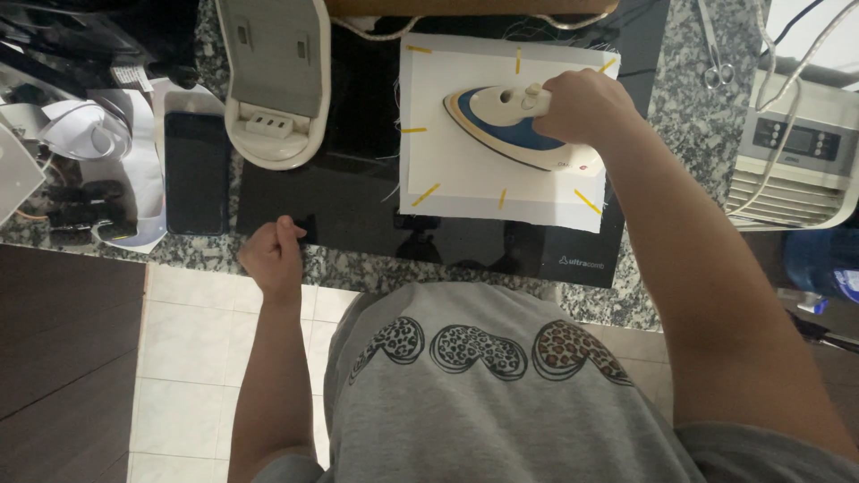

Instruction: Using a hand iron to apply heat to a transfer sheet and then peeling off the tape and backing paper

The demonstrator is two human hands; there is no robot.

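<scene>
Right hand is closed round the handle of the clothes iron, fist wrapped tight, nose pointing left. Iron looks rigid and fairly heavy w/ a smooth soleplate, probably hot, so the handle is the only safe hold. It sits flat on a white fabric panel, thin, soft, likely to shift or wrinkle; yellow pins stick out round its edges. Panel lies on a black cloth over the granite counter. Left hand is curled, pinching the cloth's near edge. Iron's base stand and a dark phone sit to the left, scissors far right.
</scene>
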